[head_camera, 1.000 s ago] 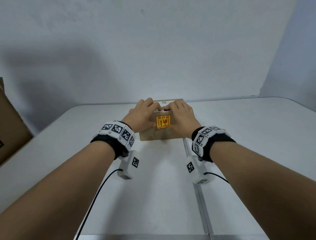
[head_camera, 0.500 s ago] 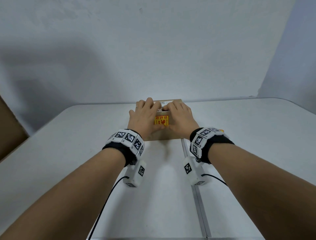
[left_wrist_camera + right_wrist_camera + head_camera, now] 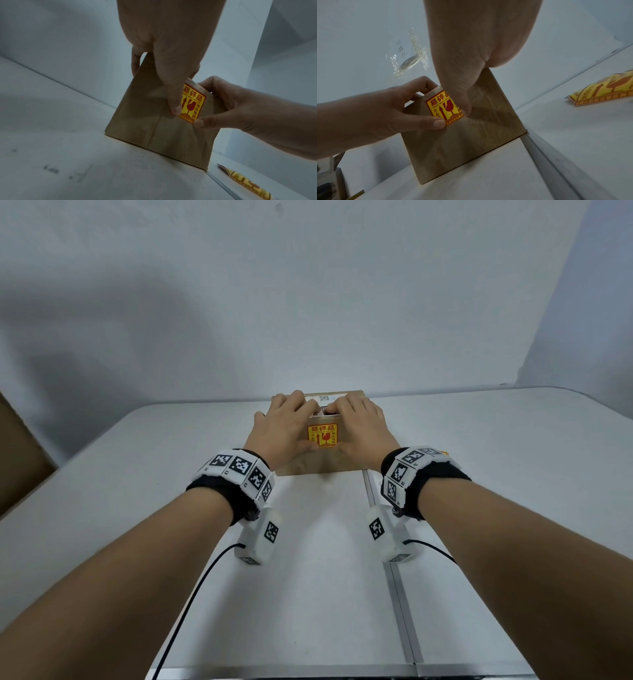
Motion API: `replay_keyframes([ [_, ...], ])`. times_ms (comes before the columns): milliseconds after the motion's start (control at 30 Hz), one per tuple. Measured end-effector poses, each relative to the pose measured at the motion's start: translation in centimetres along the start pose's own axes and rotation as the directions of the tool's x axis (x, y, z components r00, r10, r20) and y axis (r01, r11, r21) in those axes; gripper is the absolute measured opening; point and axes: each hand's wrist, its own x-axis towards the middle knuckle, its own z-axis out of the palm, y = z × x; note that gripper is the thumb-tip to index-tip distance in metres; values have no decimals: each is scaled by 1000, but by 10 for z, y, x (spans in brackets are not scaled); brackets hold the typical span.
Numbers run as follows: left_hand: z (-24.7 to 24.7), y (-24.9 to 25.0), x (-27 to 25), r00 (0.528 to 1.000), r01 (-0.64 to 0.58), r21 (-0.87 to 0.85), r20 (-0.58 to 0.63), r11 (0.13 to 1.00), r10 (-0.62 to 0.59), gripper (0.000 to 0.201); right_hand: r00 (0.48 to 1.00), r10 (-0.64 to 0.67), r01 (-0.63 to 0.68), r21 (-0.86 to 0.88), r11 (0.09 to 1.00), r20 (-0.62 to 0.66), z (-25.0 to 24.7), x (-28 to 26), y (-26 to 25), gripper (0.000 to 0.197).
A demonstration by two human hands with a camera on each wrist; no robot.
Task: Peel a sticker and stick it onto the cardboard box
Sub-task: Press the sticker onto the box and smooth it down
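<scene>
White table w/ a metal seam running front-to-back, plain white wall behind. Cardboard box stands at the far centre of the table, just left of the seam, near face toward the person

Yellow/red fragile sticker lies on the box's near face, upper part, long axis vertical, top edge near the box's top edge. Left hand drapes over the box top: fingers curled over the far side, thumb pressed on the sticker's lower-left corner (left wrist view: thumb along the left border). Right hand mirrors it: fingers over the top, thumb at the sticker's lower-right edge (right wrist view: thumb). Both hands narrow, clamping box + sticker between thumb and fingers

Judgement: sticker is placed; step in hand is pressing it flat. Sticker sits between the two thumbs, equally near both hands, so next rub would likely run outward/down from each thumb

Remaining sticker sheet lies on the table, right of the seam, well apart from the box
</scene>
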Motion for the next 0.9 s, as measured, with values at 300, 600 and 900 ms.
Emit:
replay_keyframes([
  [300, -1, -14, 3, 999, -29, -166, 30, 986, 34, 51, 998, 0, -4, -82, 997, -58, 2, 5, -5, 58],
  [600, -11, -20, 5, 994, -108, -302, -10, 947, 110, 38, 1000, 16, -16, 157, 987, -1, -12, 8, 3, 41],
  [900, -14, -17, 3, 995, -96, -309, 1, 946, 102, 33, 994, 105, -91, 459, 884, -5, -21, 2, 8, 26],
])
